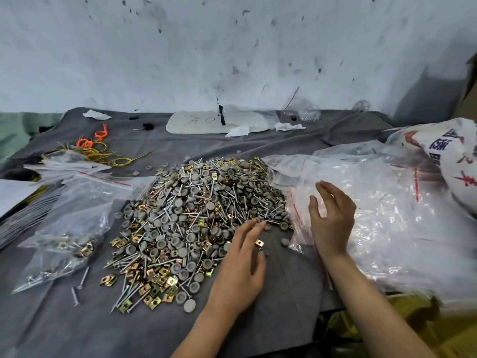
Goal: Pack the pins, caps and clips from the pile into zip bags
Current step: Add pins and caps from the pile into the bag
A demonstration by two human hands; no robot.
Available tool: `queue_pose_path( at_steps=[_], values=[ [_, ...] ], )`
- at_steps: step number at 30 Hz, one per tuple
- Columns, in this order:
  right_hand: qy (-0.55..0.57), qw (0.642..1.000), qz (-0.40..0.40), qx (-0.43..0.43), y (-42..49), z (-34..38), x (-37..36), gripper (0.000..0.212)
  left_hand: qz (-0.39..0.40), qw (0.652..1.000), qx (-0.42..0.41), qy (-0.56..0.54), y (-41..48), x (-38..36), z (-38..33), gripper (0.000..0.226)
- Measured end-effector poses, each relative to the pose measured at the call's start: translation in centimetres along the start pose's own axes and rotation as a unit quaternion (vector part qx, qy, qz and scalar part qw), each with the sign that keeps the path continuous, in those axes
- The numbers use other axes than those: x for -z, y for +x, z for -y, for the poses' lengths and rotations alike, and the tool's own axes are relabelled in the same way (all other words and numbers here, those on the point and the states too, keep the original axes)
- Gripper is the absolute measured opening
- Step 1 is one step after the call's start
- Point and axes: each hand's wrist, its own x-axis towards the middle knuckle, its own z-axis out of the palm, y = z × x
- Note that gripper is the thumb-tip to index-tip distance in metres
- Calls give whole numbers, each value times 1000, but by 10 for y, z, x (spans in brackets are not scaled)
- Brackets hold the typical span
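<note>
Left hand (240,264) has its fingers straight and spread, holding nothing, tips at the near right edge of the pile (180,215). One gold clip (259,243) sits right beside those fingers. Right hand (333,218) is loose and empty over the empty zip bags (387,197). Filled bags (69,223) lie way left of the fingers.

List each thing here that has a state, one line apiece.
pile: loose, heaped on the cloth.
filled zip bags: holding parts, lying at the left.
empty zip bags: heaped at the right.
left hand: open, fingertips at the pile's edge.
right hand: open, over the empty zip bags.
</note>
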Motion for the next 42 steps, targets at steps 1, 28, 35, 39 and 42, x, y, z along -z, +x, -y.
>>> queue_pose_path(
  at_steps=[1, 28, 35, 39, 42],
  values=[
    [20, 1000, 0, 8, 1, 4, 1, 23, -2, 1000, 1, -4, 0, 0, 0, 51],
    [288, 779, 553, -70, 62, 119, 5, 18, -93, 904, 191, -370, 53, 64, 19, 11],
    [316, 753, 564, -123, 36, 114, 22, 31, -39, 904, 181, -385, 40, 49, 20, 8],
    [329, 748, 554, -159, 28, 109, 24, 26, 13, 909, 174, -379, 42, 49, 18, 21],
    [344, 744, 546, -173, 28, 106, 23, 22, 14, 914, 173, -366, 43, 49, 19, 23]
  ],
)
